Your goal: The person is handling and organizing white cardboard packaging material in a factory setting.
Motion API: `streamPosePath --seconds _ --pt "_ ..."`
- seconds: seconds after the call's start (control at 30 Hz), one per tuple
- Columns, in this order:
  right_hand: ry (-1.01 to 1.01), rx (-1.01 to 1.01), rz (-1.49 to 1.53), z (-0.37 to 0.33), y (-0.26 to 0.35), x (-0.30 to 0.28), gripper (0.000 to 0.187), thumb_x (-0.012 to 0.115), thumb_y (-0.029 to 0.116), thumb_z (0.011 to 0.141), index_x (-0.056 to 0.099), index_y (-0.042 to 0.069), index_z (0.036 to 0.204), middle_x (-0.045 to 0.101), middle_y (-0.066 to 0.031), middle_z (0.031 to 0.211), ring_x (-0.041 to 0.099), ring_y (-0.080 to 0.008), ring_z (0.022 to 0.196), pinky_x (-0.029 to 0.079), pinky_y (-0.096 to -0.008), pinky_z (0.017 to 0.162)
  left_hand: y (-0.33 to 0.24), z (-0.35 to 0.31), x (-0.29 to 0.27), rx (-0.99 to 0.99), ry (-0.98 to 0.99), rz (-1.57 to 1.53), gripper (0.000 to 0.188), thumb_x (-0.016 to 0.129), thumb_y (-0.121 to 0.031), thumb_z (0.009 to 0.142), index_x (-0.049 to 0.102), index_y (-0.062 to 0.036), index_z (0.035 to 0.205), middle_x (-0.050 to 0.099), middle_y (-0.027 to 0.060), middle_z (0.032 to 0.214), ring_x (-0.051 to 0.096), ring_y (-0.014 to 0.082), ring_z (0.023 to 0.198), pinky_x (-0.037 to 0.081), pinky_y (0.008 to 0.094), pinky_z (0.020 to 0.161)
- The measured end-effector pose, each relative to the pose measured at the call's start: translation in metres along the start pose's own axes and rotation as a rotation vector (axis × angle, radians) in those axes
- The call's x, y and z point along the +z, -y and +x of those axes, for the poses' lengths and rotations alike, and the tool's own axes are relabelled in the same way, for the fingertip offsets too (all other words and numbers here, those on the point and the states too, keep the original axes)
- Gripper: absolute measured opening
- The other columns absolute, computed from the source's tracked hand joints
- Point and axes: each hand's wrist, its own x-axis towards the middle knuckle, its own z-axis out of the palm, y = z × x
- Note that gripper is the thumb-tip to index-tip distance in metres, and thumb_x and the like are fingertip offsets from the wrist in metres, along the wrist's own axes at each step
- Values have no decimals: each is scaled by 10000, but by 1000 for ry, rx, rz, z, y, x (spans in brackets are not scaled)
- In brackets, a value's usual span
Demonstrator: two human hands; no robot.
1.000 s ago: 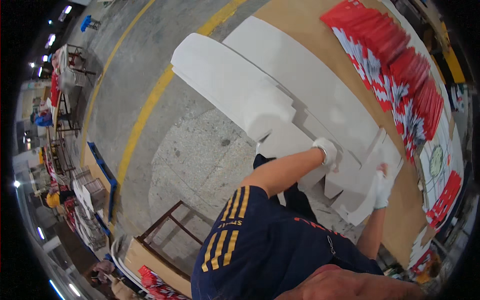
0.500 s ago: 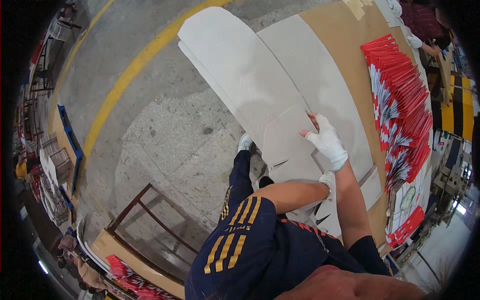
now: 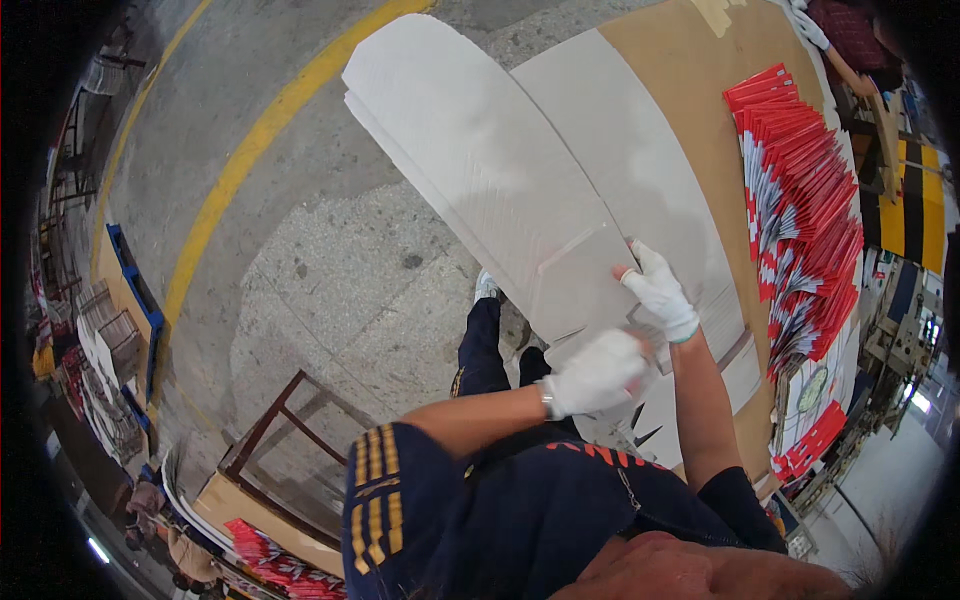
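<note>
A long, pale grey cardboard sheet (image 3: 500, 150) lies in front of me, with a creased flap (image 3: 585, 265) at its near end. My right hand (image 3: 662, 295), in a white glove with bare fingertips, is at the sheet's right edge. Its thumb lies on top of the flap and its fingers are at the edge, closed on the cardboard. My left hand (image 3: 600, 375), also in a white glove, is just left of the right wrist, above the near end of the sheet. Motion smears its fingers.
Beneath is a pile of grey sheets (image 3: 640, 140) on brown cardboard (image 3: 690, 90). Fanned red-and-white folded packs (image 3: 800, 200) lie at right. Another person's gloved hand (image 3: 812, 30) is at the far right. A brown metal frame (image 3: 285, 420) stands on the floor at left.
My left hand has come out from beside the right wrist and moved left. My right hand has slid slightly nearer along the edge. The sheet's far end has shifted a little left.
</note>
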Motion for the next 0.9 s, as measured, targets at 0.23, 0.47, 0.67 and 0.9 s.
streamPosePath --seconds 0.23,0.47,0.67,0.9 --pt "81 119 154 10 -8 -14 500 586 182 820 456 -100 1212 557 -163 1157 488 -190 1102 347 -287 962 30 -20 -75 -489 -684 -42 454 606 -29 746 471 -14 1179 523 168 1111 487 343 1079 398 382 925" --pt "0 174 228 12 -20 -17 398 569 185 836 520 -96 1113 574 -59 960 480 -106 881 394 -251 804 33 -21 -78 -629 -582 -132 477 645 -66 741 473 -5 1181 534 168 1065 527 305 1020 426 356 880" --pt "-47 98 501 8 -1 -7 280 562 174 841 560 -49 1009 538 0 836 449 -74 786 387 -230 708 35 -18 -79 -645 -475 -75 520 675 -89 722 471 -9 1194 529 169 1024 526 330 964 441 372 824" --pt "-87 137 384 8 1 0 165 564 161 839 538 0 865 444 52 750 367 -41 706 327 -211 614 44 -12 -86 -660 -472 -92 587 667 -71 721 435 -23 1258 517 167 1009 529 315 932 444 367 803"
